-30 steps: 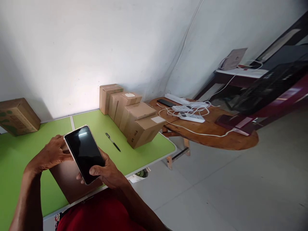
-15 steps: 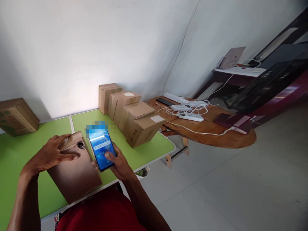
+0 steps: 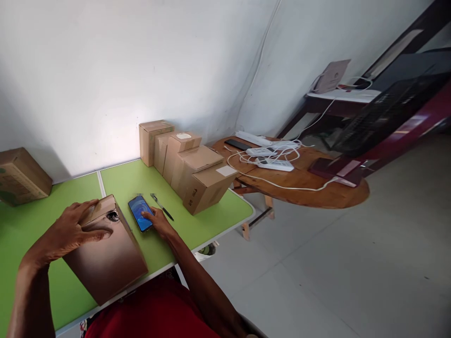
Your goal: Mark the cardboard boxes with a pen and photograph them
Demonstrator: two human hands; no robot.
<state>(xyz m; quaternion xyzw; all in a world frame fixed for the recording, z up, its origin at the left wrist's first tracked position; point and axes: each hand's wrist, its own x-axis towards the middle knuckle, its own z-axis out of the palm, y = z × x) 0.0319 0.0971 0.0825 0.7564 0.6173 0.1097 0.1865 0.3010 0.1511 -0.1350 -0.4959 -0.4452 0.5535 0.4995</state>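
A brown cardboard box (image 3: 111, 263) with a dark torn hole near its upper corner stands at the green table's front edge. My left hand (image 3: 72, 230) grips the box across its top, thumb on the near face and fingers over the far side. To the right of it, my right hand (image 3: 158, 220) holds a smartphone (image 3: 140, 213) with a lit blue screen low at the tabletop, thumb over the screen's edge. Whether the phone rests on the table I cannot tell. Just beyond that hand lies a pen (image 3: 162, 207).
Several cardboard boxes (image 3: 197, 162) stand in a row at the table's (image 3: 120, 180) back right. Another box (image 3: 24, 176) sits at the far left. A round wooden table (image 3: 303, 188) to the right bears tangled white power strips (image 3: 275, 163). A white wall (image 3: 88, 84) rises behind.
My right hand has lowered the smartphone towards the tabletop, and the pen has come into sight beside it. My left hand stays on the box. The view has shifted slightly.
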